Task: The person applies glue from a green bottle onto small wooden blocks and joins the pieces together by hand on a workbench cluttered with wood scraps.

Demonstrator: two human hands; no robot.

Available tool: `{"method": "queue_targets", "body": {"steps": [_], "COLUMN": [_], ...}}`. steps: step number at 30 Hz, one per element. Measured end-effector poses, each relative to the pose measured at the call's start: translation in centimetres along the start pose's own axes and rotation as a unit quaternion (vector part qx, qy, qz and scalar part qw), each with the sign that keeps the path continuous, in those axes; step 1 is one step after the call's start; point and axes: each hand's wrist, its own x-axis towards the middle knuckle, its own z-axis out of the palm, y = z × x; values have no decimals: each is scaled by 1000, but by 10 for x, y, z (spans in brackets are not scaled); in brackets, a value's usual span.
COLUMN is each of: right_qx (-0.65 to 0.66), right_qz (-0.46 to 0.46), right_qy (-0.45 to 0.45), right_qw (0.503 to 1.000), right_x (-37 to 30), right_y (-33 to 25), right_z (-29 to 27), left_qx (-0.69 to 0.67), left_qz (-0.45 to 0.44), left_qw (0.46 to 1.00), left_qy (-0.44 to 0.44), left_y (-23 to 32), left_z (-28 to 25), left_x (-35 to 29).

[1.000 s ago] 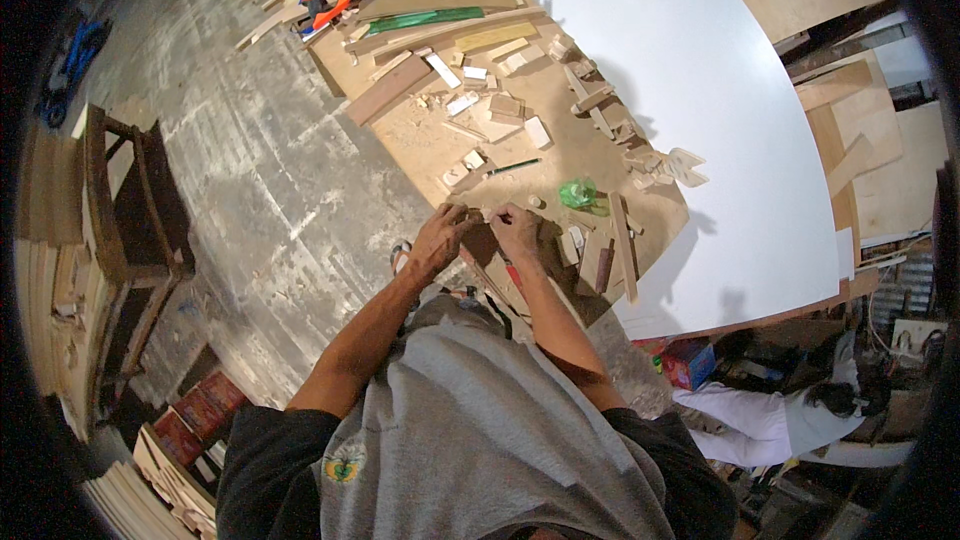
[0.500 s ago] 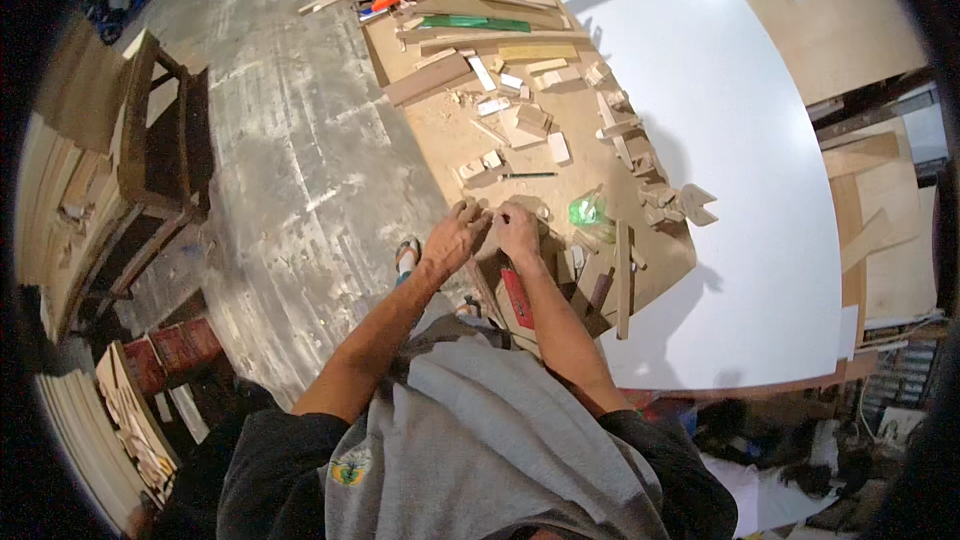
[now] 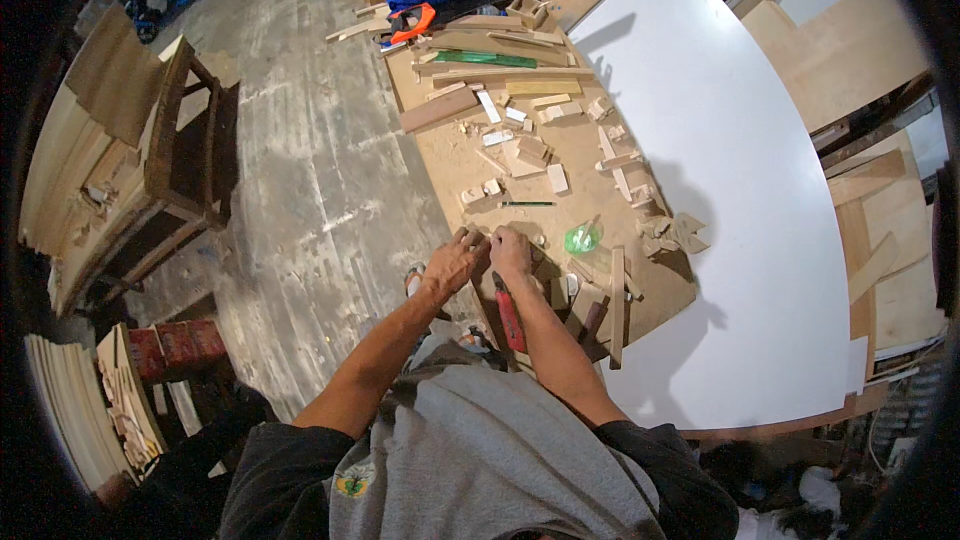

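My left hand (image 3: 457,258) and my right hand (image 3: 511,252) are close together over the left edge of a wooden worktable (image 3: 578,180). The fingers of both are bent in and pinched; whatever they hold is too small or hidden to name. Beside my right forearm lies a red-handled tool (image 3: 509,318), partly covered by the arm. Just beyond the hands is a dark green pencil (image 3: 527,204). A clear green plastic object (image 3: 582,238) sits to the right of my right hand. Small wood blocks (image 3: 482,192) lie past the hands.
Several wood offcuts (image 3: 530,152) and strips cover the table. At its far end lies a saw with an orange handle (image 3: 413,24). A large white panel (image 3: 740,190) is on the right. Across the concrete floor (image 3: 300,190), a wooden bench (image 3: 150,180) stands at the left.
The view has shifted, so the table and floor sit a little lower in the picture. Both hands stay together at the table edge, fingers still bent in.
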Motion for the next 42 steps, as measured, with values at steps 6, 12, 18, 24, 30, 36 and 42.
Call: {"method": "queue_targets", "body": {"steps": [6, 12, 18, 24, 30, 36, 42], "right_qx": [-25, -167, -212, 207, 379, 316, 336], "right_qz": [-19, -42, -44, 53, 174, 107, 107], "right_qy": [8, -21, -56, -62, -139, -129, -122], "right_qw": [999, 985, 975, 975, 898, 934, 928], "right_x": [14, 42, 55, 45, 26, 20, 12], "right_y": [16, 25, 26, 39, 19, 34, 30], "right_z": [-13, -53, -56, -45, -53, -33, -27], "left_qx": [49, 119, 140, 117, 90, 95, 99], "left_qz": [-26, -62, -107, -118, -144, -146, -139], "left_qw": [997, 987, 976, 976, 974, 974, 976], "left_qy": [-61, -85, -129, -140, -149, -146, -135], "left_y": [9, 21, 33, 33, 30, 38, 33], "left_z": [-10, 3, 5, 10, 9, -6, 6], "left_x": [2, -10, -10, -10, -13, -11, -13]}}
